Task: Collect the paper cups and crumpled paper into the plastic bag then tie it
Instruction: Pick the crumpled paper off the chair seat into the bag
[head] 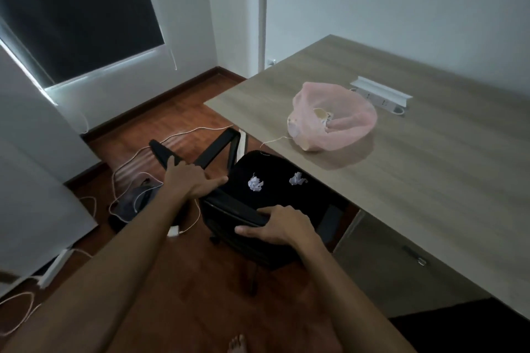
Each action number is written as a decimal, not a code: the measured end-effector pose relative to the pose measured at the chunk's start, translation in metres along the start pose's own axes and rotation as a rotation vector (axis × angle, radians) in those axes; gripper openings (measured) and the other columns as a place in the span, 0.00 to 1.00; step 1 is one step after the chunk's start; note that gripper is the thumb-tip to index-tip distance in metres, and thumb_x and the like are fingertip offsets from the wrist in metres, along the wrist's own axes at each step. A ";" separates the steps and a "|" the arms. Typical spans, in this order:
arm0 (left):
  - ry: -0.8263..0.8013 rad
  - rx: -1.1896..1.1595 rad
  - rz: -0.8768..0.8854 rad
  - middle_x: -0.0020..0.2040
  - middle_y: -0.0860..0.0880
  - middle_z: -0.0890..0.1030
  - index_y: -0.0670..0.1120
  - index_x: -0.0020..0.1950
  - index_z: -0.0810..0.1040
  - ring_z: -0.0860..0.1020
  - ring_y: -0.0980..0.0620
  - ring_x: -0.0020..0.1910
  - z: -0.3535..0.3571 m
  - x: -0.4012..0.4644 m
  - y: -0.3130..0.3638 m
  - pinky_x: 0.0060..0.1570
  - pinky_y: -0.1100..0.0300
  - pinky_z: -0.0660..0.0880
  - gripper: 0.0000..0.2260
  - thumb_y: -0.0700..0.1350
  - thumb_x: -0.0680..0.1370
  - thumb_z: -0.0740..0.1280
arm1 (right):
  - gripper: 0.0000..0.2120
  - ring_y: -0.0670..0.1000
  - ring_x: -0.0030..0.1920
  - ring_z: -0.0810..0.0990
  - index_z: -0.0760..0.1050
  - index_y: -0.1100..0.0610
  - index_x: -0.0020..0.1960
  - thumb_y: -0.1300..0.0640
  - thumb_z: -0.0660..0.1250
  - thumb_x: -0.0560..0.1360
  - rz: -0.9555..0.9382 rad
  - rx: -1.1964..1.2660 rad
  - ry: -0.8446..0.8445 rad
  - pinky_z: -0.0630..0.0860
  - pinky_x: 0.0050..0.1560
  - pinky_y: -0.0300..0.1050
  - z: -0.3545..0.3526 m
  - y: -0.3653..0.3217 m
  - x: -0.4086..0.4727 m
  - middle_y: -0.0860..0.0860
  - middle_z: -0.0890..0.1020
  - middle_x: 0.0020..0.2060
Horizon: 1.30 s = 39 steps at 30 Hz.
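Observation:
A pink plastic bag (344, 120) lies open on the wooden table (430, 169), with a paper cup and some paper showing inside it. Two crumpled paper balls sit on the seat of a black office chair (275, 189): one (255, 182) on the left, one (297, 178) on the right. My left hand (189, 180) grips the chair at its left armrest. My right hand (278, 226) grips the top edge of the chair's backrest, thumb on the near side.
A white power strip (384, 97) lies on the table behind the bag. White cables (126, 169) and a dark object trail over the wooden floor left of the chair. A drawer cabinet (401, 264) stands under the table. My bare foot (236, 344) shows at the bottom.

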<state>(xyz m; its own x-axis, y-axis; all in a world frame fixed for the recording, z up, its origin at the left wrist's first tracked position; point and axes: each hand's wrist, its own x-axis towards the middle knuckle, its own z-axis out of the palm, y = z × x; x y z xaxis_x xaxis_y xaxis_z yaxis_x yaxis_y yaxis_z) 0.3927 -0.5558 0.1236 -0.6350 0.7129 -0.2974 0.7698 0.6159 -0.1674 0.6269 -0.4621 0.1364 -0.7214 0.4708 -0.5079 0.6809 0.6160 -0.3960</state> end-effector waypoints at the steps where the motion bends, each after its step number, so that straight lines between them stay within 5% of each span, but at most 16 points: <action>1: 0.008 -0.004 -0.010 0.55 0.48 0.82 0.58 0.52 0.84 0.74 0.46 0.63 0.004 -0.011 -0.003 0.73 0.38 0.47 0.43 0.79 0.68 0.37 | 0.48 0.53 0.56 0.80 0.69 0.39 0.70 0.15 0.55 0.56 -0.019 -0.005 0.000 0.77 0.57 0.51 0.006 -0.002 -0.006 0.49 0.81 0.59; 4: 0.022 -0.003 -0.024 0.48 0.50 0.82 0.61 0.51 0.84 0.76 0.48 0.59 0.013 -0.037 -0.015 0.72 0.39 0.51 0.33 0.76 0.72 0.44 | 0.53 0.53 0.52 0.81 0.70 0.39 0.69 0.13 0.51 0.52 -0.051 -0.005 0.011 0.79 0.52 0.52 0.025 -0.011 -0.020 0.49 0.82 0.55; 10: 0.061 -0.001 -0.078 0.57 0.52 0.82 0.63 0.51 0.83 0.75 0.49 0.62 0.028 -0.059 -0.041 0.71 0.42 0.53 0.23 0.71 0.75 0.53 | 0.52 0.56 0.58 0.79 0.67 0.46 0.73 0.16 0.56 0.58 -0.178 0.082 -0.010 0.78 0.57 0.55 0.053 -0.029 -0.033 0.52 0.79 0.62; 19: 0.127 -0.063 -0.056 0.54 0.58 0.83 0.61 0.46 0.84 0.76 0.55 0.60 0.034 -0.032 -0.072 0.72 0.45 0.52 0.20 0.70 0.74 0.58 | 0.46 0.55 0.67 0.72 0.61 0.43 0.75 0.24 0.65 0.63 -0.292 0.113 -0.129 0.72 0.65 0.54 0.049 -0.048 -0.013 0.51 0.72 0.70; 26: 0.183 -0.078 -0.012 0.46 0.60 0.83 0.60 0.41 0.83 0.77 0.59 0.54 0.025 0.014 -0.082 0.73 0.47 0.52 0.19 0.69 0.74 0.58 | 0.42 0.56 0.60 0.77 0.59 0.48 0.77 0.37 0.70 0.69 -0.325 0.024 -0.162 0.76 0.56 0.49 0.032 -0.069 0.026 0.54 0.76 0.65; 39: 0.111 0.031 0.145 0.58 0.62 0.80 0.63 0.46 0.83 0.71 0.59 0.66 0.000 0.082 -0.101 0.73 0.48 0.49 0.20 0.73 0.71 0.59 | 0.53 0.54 0.66 0.74 0.55 0.44 0.77 0.17 0.57 0.60 -0.288 0.109 -0.040 0.73 0.64 0.54 0.046 -0.090 0.074 0.50 0.73 0.69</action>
<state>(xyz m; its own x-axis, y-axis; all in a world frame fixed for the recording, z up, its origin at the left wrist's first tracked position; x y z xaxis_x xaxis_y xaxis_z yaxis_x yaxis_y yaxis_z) 0.2626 -0.5596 0.1164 -0.5188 0.8273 -0.2155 0.8545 0.4942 -0.1598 0.5186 -0.5116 0.0992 -0.8825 0.2603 -0.3918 0.4605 0.6481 -0.6066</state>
